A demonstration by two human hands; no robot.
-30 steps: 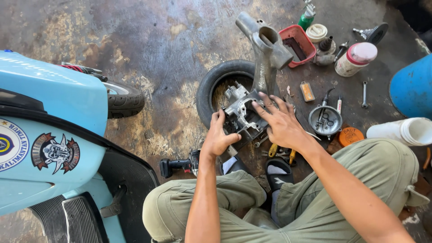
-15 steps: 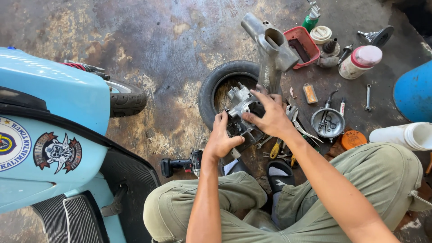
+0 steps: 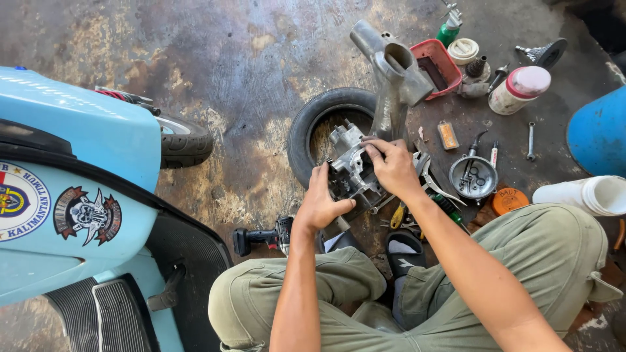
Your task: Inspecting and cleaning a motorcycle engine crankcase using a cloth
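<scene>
Engine casing (image 3: 349,171) under both hands (underside hidden)

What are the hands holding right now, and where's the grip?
Both hold the grey metal engine casing: left hand grips its lower left side, right hand its upper right edge.

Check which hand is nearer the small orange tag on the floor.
Right. The right hand lies just left of the orange tag; the left hand sits farther left and lower.
</scene>
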